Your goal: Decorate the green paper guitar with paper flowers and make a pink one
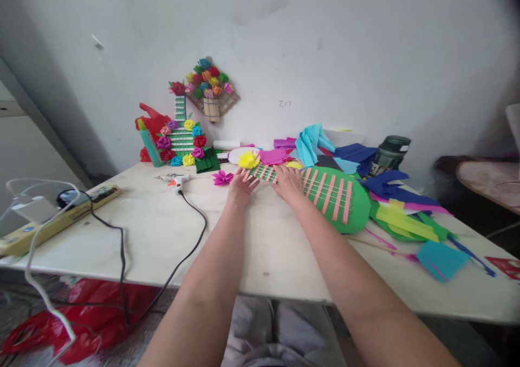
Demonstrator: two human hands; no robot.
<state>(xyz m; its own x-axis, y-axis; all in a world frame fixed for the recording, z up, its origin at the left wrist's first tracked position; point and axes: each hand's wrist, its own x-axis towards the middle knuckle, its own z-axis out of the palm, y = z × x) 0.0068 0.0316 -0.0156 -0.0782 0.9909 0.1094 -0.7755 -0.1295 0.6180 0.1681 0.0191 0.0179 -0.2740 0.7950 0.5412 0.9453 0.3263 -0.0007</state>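
A green paper guitar [359,207] with pink strips across it and thin pale strings lies slantwise on the table, its round body to the right. At the tip of its neck sits a yellow paper flower [248,159]. My left hand [242,185] holds the neck's end just below this flower, thumb side up and fingers partly bent. Farther along the neck, near the body, my right hand [289,183] curls over the neck from above; its fingertips are partly hidden. A magenta paper flower [222,178] lies left of my left hand.
A glue gun [181,183] trails a black cord over the table's front edge. A flower-trimmed paper guitar [181,139] and a teal bottle [150,146] stand against the wall. Coloured crepe paper [312,144] and a dark jar [390,155] are on the right; a power strip [24,237] lies left.
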